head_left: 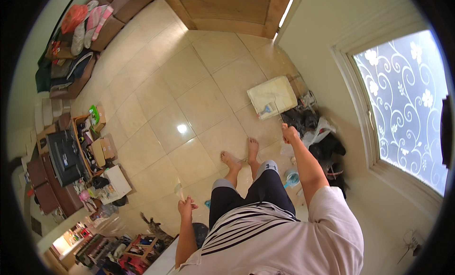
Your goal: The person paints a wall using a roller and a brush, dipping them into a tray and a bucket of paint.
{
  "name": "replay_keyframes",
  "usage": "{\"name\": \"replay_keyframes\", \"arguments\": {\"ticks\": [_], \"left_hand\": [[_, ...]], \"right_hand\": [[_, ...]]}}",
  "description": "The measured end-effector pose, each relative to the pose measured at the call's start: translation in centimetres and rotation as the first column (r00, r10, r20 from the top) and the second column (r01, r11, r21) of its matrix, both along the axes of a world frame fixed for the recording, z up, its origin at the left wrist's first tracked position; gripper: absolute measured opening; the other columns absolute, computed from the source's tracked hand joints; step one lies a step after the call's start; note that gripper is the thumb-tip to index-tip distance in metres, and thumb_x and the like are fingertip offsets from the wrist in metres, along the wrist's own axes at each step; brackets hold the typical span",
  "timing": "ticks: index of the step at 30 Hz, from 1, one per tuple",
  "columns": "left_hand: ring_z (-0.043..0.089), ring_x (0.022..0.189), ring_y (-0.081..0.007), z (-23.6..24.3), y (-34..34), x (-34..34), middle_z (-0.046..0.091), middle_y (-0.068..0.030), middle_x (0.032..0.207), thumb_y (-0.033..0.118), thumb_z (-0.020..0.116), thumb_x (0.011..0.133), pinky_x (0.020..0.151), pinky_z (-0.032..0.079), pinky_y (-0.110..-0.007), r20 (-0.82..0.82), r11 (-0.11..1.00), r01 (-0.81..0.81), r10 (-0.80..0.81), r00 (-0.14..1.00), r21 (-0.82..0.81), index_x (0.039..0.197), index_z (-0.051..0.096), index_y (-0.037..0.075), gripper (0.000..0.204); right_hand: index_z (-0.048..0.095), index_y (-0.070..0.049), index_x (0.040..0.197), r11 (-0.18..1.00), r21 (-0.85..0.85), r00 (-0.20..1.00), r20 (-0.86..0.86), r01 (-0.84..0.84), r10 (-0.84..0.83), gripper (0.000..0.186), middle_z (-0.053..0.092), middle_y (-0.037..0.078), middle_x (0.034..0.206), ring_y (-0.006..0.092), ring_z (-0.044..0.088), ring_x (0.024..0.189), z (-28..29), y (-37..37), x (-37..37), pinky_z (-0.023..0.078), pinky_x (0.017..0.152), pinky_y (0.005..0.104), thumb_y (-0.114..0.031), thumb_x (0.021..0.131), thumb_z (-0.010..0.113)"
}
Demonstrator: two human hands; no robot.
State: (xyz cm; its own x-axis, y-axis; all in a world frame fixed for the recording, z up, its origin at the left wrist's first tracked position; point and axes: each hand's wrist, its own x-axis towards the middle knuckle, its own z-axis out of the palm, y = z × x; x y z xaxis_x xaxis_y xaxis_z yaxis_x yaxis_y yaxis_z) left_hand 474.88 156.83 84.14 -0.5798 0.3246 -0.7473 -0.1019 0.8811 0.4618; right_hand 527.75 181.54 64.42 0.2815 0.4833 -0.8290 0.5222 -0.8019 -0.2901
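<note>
My left hand (186,206), low on the left, is closed around the handle of a paintbrush (178,187), its pale end pointing up and away from me. On the right, my right hand (289,132) grips a tool with a thin metal rod (281,117). That rod reaches the near edge of a cream-white, rectangular tray-like piece (277,91) on the floor. A small grey-blue item (267,109) shows on the piece's near-left part; whether it joins the rod I cannot tell. My bare feet stand on the tiles between both hands.
Black and white plastic bags (327,144) lie along the right wall, below a frosted window (403,104). A small blue-rimmed pot (292,177) stands beside my knee. Boxes and a dark screen (65,157) fill the left side. A cat (155,227) is at lower left; a wooden door (227,9) lies ahead.
</note>
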Motion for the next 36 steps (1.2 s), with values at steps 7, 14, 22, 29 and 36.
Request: {"name": "replay_keyframes", "arguments": {"ticks": [7, 14, 22, 29, 36], "left_hand": [[0.06, 0.046, -0.0208, 0.1, -5.3, -1.6, 0.061, -0.0162, 0.075, 0.019, 0.065, 0.089, 0.044, 0.055, -0.034, 0.018, 0.985, -0.129, 0.128, 0.992, 0.114, 0.089, 0.044, -0.005, 0.032], [0.062, 0.045, -0.0213, 1.3, -10.3, -1.6, 0.063, -0.0144, 0.071, 0.022, 0.066, 0.086, 0.043, 0.054, -0.032, -0.036, 0.967, -0.155, 0.166, 0.985, 0.201, 0.089, 0.048, -0.006, 0.034], [0.063, 0.047, -0.0218, 3.4, -18.1, -2.0, 0.062, -0.0134, 0.066, 0.023, 0.067, 0.084, 0.043, 0.054, -0.033, -0.025, 0.918, -0.337, 0.35, 0.936, 0.208, 0.085, 0.05, -0.007, 0.034], [0.064, 0.048, -0.0239, 0.0, -29.0, -8.1, 0.062, -0.0148, 0.067, 0.024, 0.068, 0.082, 0.043, 0.054, -0.034, 0.003, 0.875, -0.435, 0.445, 0.896, 0.211, 0.085, 0.051, -0.007, 0.036], [0.064, 0.048, -0.0239, -3.8, -38.9, -17.4, 0.063, -0.0148, 0.068, 0.026, 0.066, 0.082, 0.044, 0.054, -0.034, -0.054, 0.819, -0.505, 0.537, 0.842, 0.272, 0.087, 0.052, -0.006, 0.036]], "right_hand": [[0.055, 0.002, 0.071, 0.834, -0.112, 0.804, -0.225, 0.54, -0.551, 0.051, 0.053, 0.012, 0.057, 0.0212, 0.051, 0.042, 5.6, -3.6, -1.1, 0.04, 0.039, 0.0339, -0.045, 0.089, 0.061], [0.061, -0.005, 0.091, 0.842, -0.168, 0.758, -0.373, 0.512, -0.535, 0.027, 0.048, 0.004, 0.063, 0.0181, 0.05, 0.051, 8.1, -7.3, 1.2, 0.038, 0.042, 0.0315, -0.032, 0.096, 0.057], [0.056, -0.01, 0.11, 0.796, -0.289, 0.533, -0.616, 0.532, -0.58, 0.029, 0.051, 0.0, 0.065, 0.0094, 0.047, 0.05, 10.6, -11.6, 0.5, 0.038, 0.041, 0.022, -0.035, 0.097, 0.055], [0.054, -0.012, 0.102, 0.855, -0.252, 0.588, -0.637, 0.452, -0.499, 0.034, 0.05, -0.004, 0.062, 0.0073, 0.045, 0.045, 15.8, -18.6, -5.2, 0.035, 0.038, 0.0207, -0.042, 0.089, 0.065], [0.054, -0.015, 0.096, 0.939, -0.047, 0.765, -0.566, 0.341, -0.307, 0.031, 0.047, -0.003, 0.06, 0.0051, 0.043, 0.045, 22.7, -26.9, -18.0, 0.035, 0.038, 0.0192, -0.043, 0.089, 0.065]]}}
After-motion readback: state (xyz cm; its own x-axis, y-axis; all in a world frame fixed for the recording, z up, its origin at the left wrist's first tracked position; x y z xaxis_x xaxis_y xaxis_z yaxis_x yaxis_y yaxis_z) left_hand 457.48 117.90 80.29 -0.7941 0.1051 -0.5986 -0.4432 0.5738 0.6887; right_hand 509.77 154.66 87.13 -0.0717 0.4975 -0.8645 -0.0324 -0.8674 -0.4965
